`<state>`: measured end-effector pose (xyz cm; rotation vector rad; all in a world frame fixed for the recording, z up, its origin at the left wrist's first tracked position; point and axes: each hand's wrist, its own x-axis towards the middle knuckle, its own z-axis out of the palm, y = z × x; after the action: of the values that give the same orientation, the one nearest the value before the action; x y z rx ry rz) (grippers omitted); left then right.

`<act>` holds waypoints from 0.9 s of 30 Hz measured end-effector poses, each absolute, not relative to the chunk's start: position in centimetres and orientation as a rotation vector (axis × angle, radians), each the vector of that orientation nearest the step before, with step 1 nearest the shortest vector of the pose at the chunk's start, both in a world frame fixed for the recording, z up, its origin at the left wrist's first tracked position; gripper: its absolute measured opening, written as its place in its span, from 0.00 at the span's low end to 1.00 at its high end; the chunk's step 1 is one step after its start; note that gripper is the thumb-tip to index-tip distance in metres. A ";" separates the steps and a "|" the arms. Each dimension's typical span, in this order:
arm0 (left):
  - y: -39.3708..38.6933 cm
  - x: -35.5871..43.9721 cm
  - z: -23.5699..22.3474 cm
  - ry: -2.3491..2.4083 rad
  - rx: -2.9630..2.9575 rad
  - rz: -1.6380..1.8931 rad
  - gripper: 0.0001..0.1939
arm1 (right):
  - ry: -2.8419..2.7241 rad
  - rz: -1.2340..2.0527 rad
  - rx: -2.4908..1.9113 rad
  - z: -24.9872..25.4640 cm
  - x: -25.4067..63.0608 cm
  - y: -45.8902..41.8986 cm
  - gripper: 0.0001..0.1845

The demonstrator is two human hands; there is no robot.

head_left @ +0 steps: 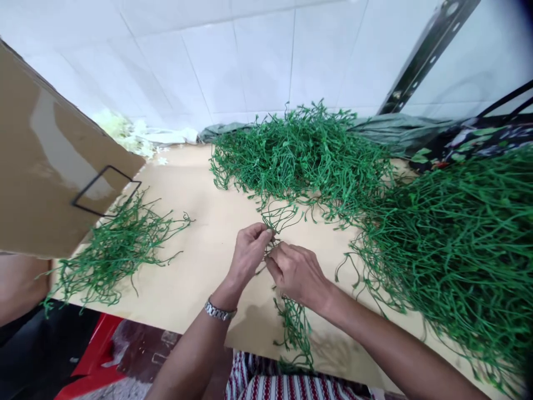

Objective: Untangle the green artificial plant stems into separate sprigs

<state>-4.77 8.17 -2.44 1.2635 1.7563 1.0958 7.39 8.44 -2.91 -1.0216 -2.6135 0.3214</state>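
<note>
My left hand (252, 247), with a metal watch (220, 311) on its wrist, pinches thin green artificial stems (281, 215) at the middle of the table. Close beside it, my right hand (295, 272) is closed on the same stems, its fingertips nearly touching the left ones. The stems' loops fan out beyond my fingers. Below my right hand a small bunch of green sprigs (295, 330) trails toward the table's front edge; whether it joins the held stems is hidden by the hand.
Large heaps of green artificial stems lie at the back (300, 155) and right (458, 250). A smaller pile (120, 250) is at left, by a cardboard box (54, 161) and a black wire frame (104, 189). Pale flowers (125, 133) sit against the tiled wall (250, 61). A red stool (94, 355) stands below.
</note>
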 end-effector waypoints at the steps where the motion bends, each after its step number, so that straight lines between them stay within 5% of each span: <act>1: 9.0 -5.5 -1.8 1.759 1.325 1.069 0.10 | -2.588 0.382 -0.981 -2.5 7.1 8.8 0.10; 9: 9.5 -7.5 2.3 1.669 1.879 0.711 0.13 | -2.156 0.354 -0.657 -0.2 10.7 10.8 0.09; 13: 7.2 -5.0 1.1 1.554 2.108 0.535 0.12 | -2.134 0.506 -0.739 -1.3 13.1 10.6 0.17; 20: 4.5 -2.4 -1.6 1.516 2.214 0.805 0.08 | -2.110 0.814 -0.872 -3.6 14.9 8.3 0.05; 27: 3.6 -0.3 -3.7 1.571 2.458 1.119 0.07 | -2.042 0.871 -1.055 -4.0 16.2 6.8 0.09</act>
<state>-0.28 3.58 -3.71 2.4575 1.5710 1.1191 16.17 6.83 -4.03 -1.0551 -2.0415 0.8715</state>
